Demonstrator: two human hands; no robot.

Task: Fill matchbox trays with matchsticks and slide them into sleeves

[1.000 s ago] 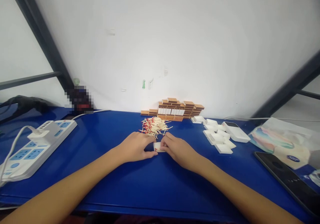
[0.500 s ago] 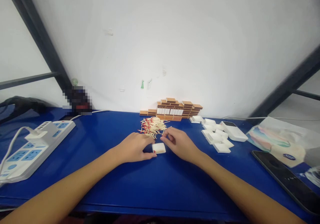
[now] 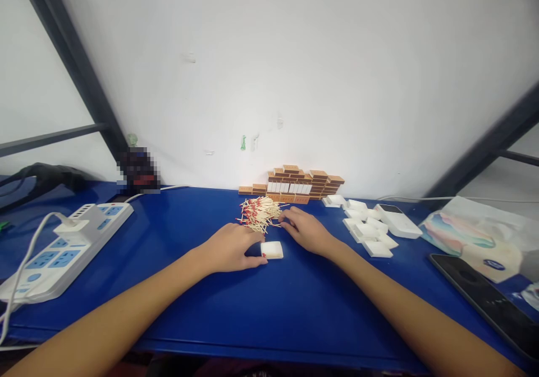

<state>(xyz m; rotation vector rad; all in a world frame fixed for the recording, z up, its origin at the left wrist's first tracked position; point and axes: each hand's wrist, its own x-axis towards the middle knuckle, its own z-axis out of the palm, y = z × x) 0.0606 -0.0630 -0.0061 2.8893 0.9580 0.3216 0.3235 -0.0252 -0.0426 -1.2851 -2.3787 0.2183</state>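
My left hand (image 3: 236, 248) is closed on the left end of a small white matchbox tray (image 3: 273, 249), thumb at the near corner and fingers at the far one. The tray lies flat on the blue table, with a few red match heads showing at its left end. Just beyond it is a loose pile of red-tipped matches (image 3: 259, 213). At the pile's right edge, my right hand (image 3: 304, 230) has its fingers curled together, fingertips touching the match ends. Whatever lies between those fingertips is too small to make out.
Brown matchbox sleeves (image 3: 318, 183) are stacked against the wall. Several white trays (image 3: 366, 225) lie to the right, beside a white device (image 3: 399, 221). Farther right are a phone (image 3: 484, 304) and a tissue pack (image 3: 471, 236). A power strip (image 3: 71, 256) with cables occupies the left.
My right hand has moved away from beside the tray, up to the right edge of the match pile. My left hand stays on the tray. The view has shifted slightly.
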